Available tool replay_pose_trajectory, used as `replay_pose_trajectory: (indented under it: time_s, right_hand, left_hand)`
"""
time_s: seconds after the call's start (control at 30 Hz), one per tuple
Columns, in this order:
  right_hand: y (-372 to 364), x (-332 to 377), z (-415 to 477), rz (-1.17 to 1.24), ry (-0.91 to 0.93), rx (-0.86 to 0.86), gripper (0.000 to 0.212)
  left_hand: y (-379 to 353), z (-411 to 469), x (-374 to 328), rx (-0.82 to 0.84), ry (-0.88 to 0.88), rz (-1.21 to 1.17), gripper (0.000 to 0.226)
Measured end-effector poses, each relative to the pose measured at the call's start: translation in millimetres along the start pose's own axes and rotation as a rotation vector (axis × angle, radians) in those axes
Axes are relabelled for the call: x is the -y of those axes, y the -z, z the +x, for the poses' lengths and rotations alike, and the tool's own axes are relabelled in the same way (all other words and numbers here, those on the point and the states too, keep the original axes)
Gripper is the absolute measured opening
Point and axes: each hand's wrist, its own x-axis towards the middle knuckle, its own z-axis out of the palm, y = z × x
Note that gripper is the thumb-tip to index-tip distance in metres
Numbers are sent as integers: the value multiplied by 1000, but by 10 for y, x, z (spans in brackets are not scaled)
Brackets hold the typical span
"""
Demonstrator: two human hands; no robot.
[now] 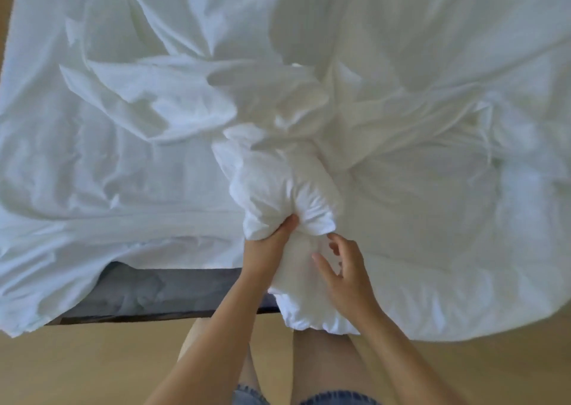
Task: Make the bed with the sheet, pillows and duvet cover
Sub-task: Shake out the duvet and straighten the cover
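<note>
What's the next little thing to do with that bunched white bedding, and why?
Probably close the right hand on the white bundle, just below the left hand. The left hand grips the bundle, while the right hovers open beside it, holding nothing. A second grip would likely let the person pull or shake the bundle out flat over the bed.

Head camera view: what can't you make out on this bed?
- Left hand: fingertips buried in the bunched white fabric bundle, head view.
- Dark grey mattress: mostly covered by the rumpled white cloth.
- Pillows: none distinguishable among the white bedding.
- Bed's far end: cut off by the top edge.
</note>
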Motion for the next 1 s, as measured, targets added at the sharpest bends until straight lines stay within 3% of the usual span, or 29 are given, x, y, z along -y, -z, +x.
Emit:
replay_pose_trajectory:
  time_s: [0.1,0.17,0.27,0.37,0.43,0.47,0.5,0.57,0.63,0.7,0.8,0.87,1.0]
  right_hand:
    - [181,-2,-98,92,58,-16,94]
    - [417,-48,-160,18,89,-153,115]
    - [655,-120,-275,-233,336,-474,97]
    - [555,-71,-439,-275,597,-530,80]
    - [588,-112,-310,-346,574,-509,88]
    - [666,-174,-120,-407,480,-499,99]
    - [772,-233,107,-466,360,-469,110]
    - [1006,-347,583,-540,162,-400,115]
    - [1179,-455,1044,-574,78,-344,106]
    - [1245,-554,1411,-629,56,-289,97]
    - [1270,-642,1787,-673,29,-281,83]
    - [1249,-642,1896,-667,6,-267,73]
    - [1158,-569,1849,-622,-19,-260,66]
  left_hand:
    - [-611,-231,-265,67,-43,-138,44]
    - [-945,-344,-542,33,-57,-182,39]
    - [-1344,-367,-1138,-9,-104,-248,18]
    - [-1714,-294,-1798,-85,-298,-218,11]
    - [-1964,-200,-2023,-138,-512,56,20]
    - [-2058,-119,-2042,-161,-659,321,21]
    - [-2107,-8,-2000,-173,-789,691,32]
    - [-2067,241,-1815,-99,-902,1496,75]
    - [-1938,468,-1686,3,-935,1935,95]
    - [-1781,599,-1618,87,-1073,2100,108]
    - [-1558,756,-1493,218,-1490,2345,131]
    - [-1405,889,-1394,275,-1657,2567,143]
    - [-1409,1090,-1384,194,-1885,2448,111]
